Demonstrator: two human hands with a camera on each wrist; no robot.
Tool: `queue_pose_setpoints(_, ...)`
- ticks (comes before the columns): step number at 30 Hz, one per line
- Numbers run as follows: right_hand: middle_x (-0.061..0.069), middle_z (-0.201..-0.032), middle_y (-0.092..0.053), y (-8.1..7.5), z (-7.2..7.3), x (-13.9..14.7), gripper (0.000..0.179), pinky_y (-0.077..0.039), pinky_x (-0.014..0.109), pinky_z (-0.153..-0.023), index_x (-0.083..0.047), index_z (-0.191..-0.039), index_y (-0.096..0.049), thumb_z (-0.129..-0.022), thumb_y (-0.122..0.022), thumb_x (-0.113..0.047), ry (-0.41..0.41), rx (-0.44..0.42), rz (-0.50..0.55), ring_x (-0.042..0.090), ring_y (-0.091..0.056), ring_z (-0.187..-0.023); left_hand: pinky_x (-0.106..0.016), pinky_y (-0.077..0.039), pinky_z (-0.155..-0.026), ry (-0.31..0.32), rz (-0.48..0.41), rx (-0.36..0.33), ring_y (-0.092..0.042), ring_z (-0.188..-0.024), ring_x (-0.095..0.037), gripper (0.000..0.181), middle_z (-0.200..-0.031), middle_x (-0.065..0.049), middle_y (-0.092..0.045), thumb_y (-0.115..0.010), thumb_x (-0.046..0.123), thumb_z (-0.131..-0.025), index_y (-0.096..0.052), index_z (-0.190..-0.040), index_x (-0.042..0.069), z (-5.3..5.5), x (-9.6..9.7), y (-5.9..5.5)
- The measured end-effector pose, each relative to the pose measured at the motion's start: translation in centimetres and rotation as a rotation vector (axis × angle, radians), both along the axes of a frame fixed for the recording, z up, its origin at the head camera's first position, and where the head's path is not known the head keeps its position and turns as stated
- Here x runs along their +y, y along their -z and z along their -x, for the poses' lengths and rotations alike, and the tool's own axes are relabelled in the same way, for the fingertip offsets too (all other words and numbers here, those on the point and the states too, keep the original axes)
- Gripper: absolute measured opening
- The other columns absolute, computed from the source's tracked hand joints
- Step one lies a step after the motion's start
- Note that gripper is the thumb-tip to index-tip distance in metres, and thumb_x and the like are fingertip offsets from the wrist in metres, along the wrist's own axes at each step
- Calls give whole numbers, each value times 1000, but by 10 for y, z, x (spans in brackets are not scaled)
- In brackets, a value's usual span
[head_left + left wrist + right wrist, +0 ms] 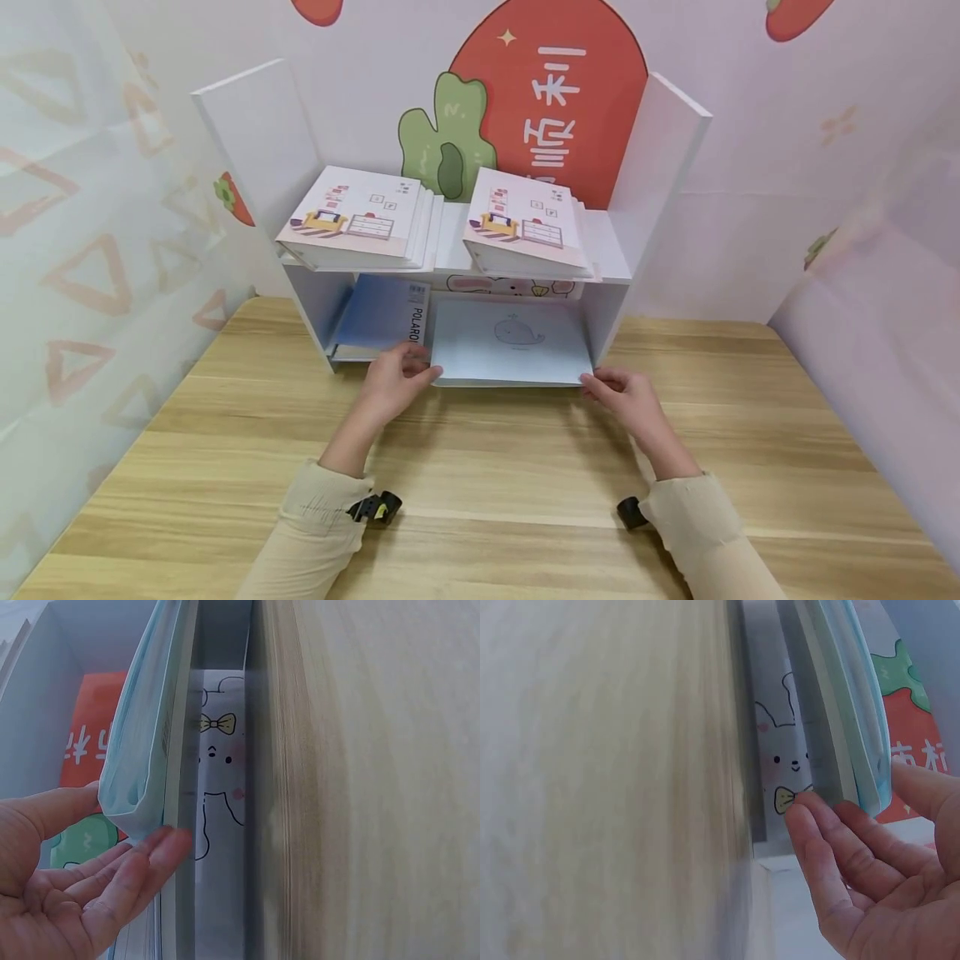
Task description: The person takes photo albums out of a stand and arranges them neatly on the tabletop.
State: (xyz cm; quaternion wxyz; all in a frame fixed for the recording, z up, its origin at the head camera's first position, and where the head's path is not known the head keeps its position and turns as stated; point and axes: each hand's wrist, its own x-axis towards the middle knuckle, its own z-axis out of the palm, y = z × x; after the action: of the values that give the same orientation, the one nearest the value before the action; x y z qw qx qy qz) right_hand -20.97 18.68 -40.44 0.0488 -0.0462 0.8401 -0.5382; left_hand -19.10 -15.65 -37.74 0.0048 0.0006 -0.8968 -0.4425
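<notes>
A light blue album [487, 358] with a whale drawn on its cover lies flat in the lower level of a white shelf [660, 167], its front edge at the opening. My left hand [390, 383] pinches its near left corner, thumb on top and fingers underneath. At the near right corner, my right hand [624, 402] holds it the same way. Both wrist views show the album [139, 757] from the side, above the shelf board. Left of it lies a blue book [382, 312] lettered "POLARO", its near right corner partly covered by my left hand.
Two stacks of white books, a left stack [352, 208] and a right stack [525, 217], lie on the upper shelf board. The shelf stands toward the back of a wooden table [495, 517], before a printed wall cloth [750, 208]. Upright side panels bound the shelf.
</notes>
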Motion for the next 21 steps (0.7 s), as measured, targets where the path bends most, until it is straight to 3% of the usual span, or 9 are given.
queue_pose_setpoints(4, 21, -109, -73, -1, -1, -1, 47, -58, 25, -87, 13, -128, -58, -99, -63, -24, -1, -39, 42, 10, -72, -91, -44, -55, -96, 9, -27, 15, -66, -112, -35, 49, -124, -23, -67, -69, 21, -94, -54, -135, -2, 2, 1, 0)
queue_pose_setpoints(21, 19, -103, -75, 3, 1, -3, 39, -57, 20, -81, 15, -122, -59, -99, -62, -17, 0, -93, 147, 7, -73, -86, -48, -52, -99, 58, 7, -24, -61, -121, -39, 55, -128, -25, -64, -64, 22, -98, -47, -143, -4, 0, 1, 3)
